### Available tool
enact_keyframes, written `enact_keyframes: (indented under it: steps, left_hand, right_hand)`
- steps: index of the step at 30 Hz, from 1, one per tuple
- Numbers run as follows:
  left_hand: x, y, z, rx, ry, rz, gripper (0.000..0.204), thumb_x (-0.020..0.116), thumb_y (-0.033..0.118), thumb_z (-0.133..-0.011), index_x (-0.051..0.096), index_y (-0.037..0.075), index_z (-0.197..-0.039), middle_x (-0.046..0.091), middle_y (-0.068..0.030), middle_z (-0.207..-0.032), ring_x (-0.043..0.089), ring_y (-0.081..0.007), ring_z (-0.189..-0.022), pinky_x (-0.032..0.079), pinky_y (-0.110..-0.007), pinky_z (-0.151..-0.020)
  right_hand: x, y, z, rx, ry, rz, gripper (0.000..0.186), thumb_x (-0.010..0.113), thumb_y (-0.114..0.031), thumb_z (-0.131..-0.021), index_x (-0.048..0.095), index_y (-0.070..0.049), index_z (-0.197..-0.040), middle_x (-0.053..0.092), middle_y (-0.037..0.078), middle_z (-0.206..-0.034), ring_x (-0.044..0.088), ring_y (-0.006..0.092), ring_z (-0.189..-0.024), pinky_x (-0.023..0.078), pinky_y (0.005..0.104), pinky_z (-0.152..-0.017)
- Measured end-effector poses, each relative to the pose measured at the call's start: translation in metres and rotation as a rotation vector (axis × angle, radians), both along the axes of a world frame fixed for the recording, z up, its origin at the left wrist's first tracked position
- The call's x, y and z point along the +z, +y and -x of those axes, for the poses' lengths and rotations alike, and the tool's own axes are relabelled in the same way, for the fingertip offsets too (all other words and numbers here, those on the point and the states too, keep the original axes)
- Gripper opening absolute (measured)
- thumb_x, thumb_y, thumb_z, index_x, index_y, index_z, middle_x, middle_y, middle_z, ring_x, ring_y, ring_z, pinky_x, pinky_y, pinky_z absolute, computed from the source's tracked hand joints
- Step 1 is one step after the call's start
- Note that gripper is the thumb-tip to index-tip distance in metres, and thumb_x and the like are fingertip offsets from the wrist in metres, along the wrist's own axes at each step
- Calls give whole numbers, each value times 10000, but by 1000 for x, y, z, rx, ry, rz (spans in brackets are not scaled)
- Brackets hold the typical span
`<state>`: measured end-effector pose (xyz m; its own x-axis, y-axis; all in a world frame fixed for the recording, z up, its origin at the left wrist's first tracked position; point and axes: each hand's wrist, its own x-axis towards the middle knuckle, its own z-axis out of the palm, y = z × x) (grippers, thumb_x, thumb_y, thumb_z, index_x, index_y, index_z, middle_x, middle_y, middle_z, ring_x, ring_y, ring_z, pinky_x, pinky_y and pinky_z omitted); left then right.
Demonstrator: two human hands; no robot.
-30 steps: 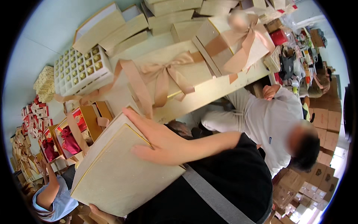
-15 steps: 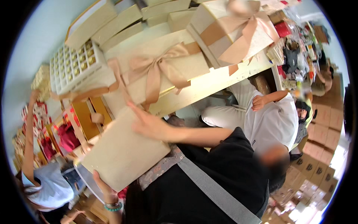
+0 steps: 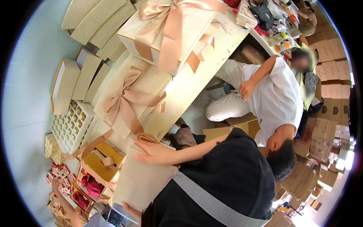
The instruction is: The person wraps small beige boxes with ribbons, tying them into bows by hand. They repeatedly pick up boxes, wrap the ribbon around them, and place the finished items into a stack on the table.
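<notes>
Cream rectangular cardboard box [image 3: 143,179], lower centre, clamped between right hand [image 3: 155,153] and left hand [image 3: 131,210], shows no bow; two peach satin bows [image 3: 122,99] higher up look finished.

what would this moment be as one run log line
right hand: on beige box; left hand: box's lower edge; nearby: ribbon bow, white gridded tray

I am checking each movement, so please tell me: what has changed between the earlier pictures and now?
The view has swung. The held box has turned, so its gold edge no longer clearly shows. The white-shirted co-worker's hand has drawn back from the table. The right hand and left hand stay on the box, nothing let go. Both bows and the white tray stayed.
</notes>
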<state>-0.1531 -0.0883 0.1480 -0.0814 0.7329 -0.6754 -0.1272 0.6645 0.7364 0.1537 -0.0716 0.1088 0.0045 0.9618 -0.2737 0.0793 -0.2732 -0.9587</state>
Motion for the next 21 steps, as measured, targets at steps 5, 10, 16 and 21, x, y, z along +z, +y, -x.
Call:
enact_keyframes:
  steps: [5,10,16,21]
  left_hand:
    - [-4,30,-25,-276,-94,138,688,398,557,-902,323,74,-1386,395,-116,-1384,431,-263,-1230,382,-410,-996]
    - [-22,77,-89,-529,-166,250,701,431,542,-897,348,12,-1349,470,-144,-1311,490,-272,-1175,415,-383,-977]
    - [-79,91,-80,-430,-263,171,661,484,493,-887,361,15,-1328,497,-152,-1261,539,-275,-1111,491,-408,-883]
    - [-98,76,-75,-371,-290,159,730,430,580,-882,305,61,-1380,440,-126,-1337,479,-282,-1185,426,-427,-960]
  right_hand:
    - [-21,-41,-17,-223,42,102,717,489,-431,-892,271,49,-1380,394,273,-1348,389,374,-1259,299,380,-1043]
    - [-41,-57,-53,-458,184,218,748,494,-431,-905,191,2,-1434,400,231,-1370,415,297,-1255,320,337,-1025]
    - [-66,-33,-72,-371,154,246,699,489,-379,-917,211,6,-1430,336,203,-1419,334,270,-1310,270,315,-1056]
    - [-89,-15,-70,-290,-25,79,747,466,-458,-887,240,28,-1407,381,262,-1372,390,354,-1270,296,344,-1049]
